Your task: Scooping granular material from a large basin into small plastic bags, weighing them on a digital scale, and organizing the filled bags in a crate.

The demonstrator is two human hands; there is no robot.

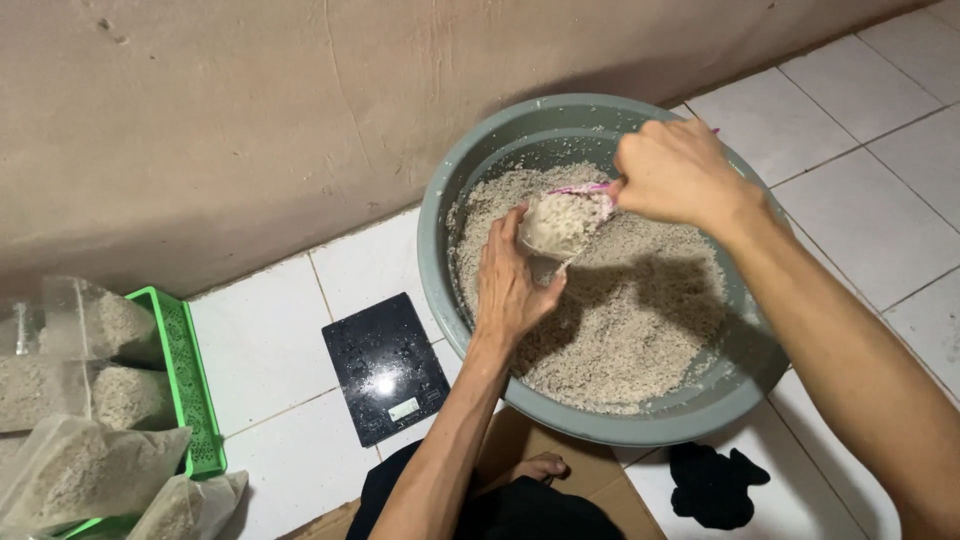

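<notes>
A large grey-green basin (440, 270) on the tiled floor holds a mass of pale grainy material (620, 320). My left hand (510, 285) is inside the basin, gripping a small clear plastic bag (560, 225) that is partly filled with the same grains. My right hand (675, 170) is above the basin, closed on a pink scoop (585, 189) whose end meets the mouth of the bag.
A black digital kitchen scale (385, 365) lies on the white tiles left of the basin. A green plastic basket (185, 375) at the far left holds several filled clear bags (85, 465). A beige wall runs behind. A black cloth (715, 485) and brown cardboard (560, 455) lie near my legs.
</notes>
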